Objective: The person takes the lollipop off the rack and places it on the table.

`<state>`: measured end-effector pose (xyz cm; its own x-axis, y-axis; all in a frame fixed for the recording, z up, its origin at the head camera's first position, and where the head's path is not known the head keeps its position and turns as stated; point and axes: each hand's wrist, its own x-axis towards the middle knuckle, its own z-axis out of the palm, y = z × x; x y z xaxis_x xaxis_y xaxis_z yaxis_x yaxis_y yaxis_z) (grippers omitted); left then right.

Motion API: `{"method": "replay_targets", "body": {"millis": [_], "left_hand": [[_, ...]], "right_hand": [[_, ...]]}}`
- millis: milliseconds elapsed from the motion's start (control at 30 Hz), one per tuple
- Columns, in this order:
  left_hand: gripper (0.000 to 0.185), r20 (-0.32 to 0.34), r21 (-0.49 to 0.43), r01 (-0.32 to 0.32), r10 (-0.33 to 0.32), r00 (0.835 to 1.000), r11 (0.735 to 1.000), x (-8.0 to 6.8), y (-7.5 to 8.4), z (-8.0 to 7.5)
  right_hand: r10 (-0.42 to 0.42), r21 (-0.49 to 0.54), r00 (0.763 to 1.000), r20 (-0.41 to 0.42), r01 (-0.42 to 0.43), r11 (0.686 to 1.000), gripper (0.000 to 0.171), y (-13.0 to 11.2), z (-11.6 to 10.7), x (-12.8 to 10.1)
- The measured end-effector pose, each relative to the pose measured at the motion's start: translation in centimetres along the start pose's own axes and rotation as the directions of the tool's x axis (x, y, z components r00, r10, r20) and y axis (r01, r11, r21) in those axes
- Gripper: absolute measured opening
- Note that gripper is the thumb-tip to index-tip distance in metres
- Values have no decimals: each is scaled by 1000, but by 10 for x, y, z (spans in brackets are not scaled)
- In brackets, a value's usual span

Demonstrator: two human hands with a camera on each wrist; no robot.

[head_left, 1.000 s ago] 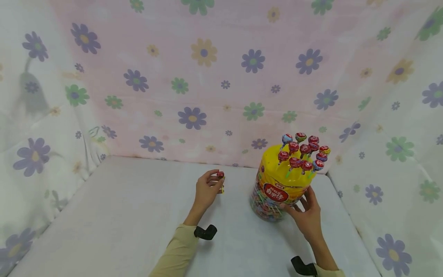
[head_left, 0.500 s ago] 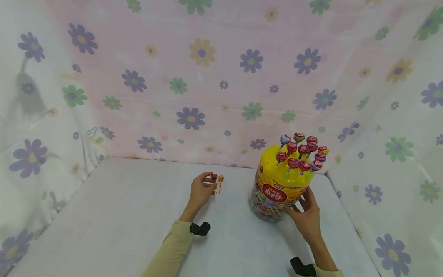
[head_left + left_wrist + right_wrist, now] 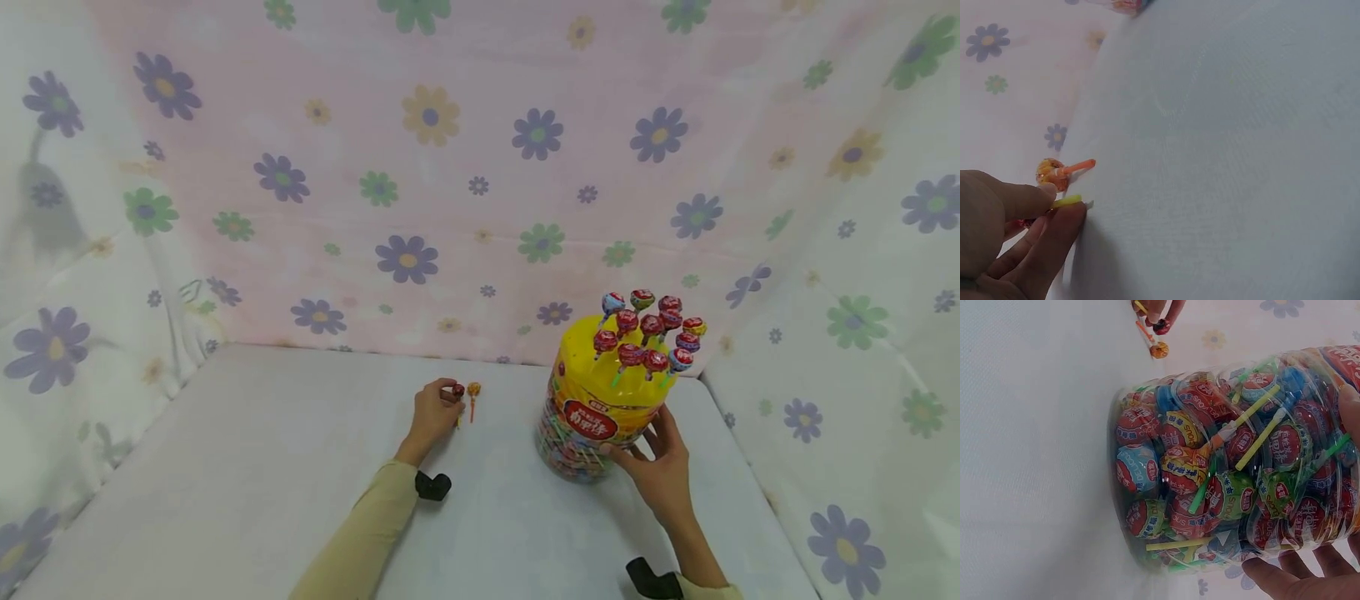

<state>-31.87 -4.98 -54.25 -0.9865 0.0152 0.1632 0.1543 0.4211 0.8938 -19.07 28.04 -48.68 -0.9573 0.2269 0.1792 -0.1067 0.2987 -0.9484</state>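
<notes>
My left hand (image 3: pixel 433 414) pinches a lollipop (image 3: pixel 458 390) with a dark red wrapper, close over the white table. Its yellow stick (image 3: pixel 1067 201) pokes out between thumb and finger in the left wrist view; most of its head is hidden there. Just to the right lies an orange lollipop (image 3: pixel 473 389) with an orange stick. My right hand (image 3: pixel 663 471) grips the side of a large clear jar (image 3: pixel 588 421) with a yellow top, which stands tilted a little. Through its wall show many wrapped lollipops (image 3: pixel 1185 469), and several more lollipops (image 3: pixel 630 354) stand upright in its lid.
The white table (image 3: pixel 247 467) runs back to a flower-printed cloth wall (image 3: pixel 450 192). Similar cloth hangs at the left and right sides. Each wrist wears a black camera mount, the left mount (image 3: pixel 432 486) showing just past the sleeve.
My left hand has moved a little left and down with the red lollipop, and the orange lollipop beside it has come into sight. My right hand stays on the jar.
</notes>
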Motion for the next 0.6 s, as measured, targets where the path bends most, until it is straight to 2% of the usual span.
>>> {"method": "replay_targets", "body": {"millis": [267, 600], "left_hand": [[33, -74, 76, -31, 36, 997, 997, 5, 1, 3], [31, -64, 137, 2, 6, 998, 991, 5, 2, 4]], "right_hand": [[-3, -2, 1000, -1, 3, 1000, 99, 0, 0, 0], [3, -10, 1000, -13, -3, 1000, 100, 2, 0, 0]]}}
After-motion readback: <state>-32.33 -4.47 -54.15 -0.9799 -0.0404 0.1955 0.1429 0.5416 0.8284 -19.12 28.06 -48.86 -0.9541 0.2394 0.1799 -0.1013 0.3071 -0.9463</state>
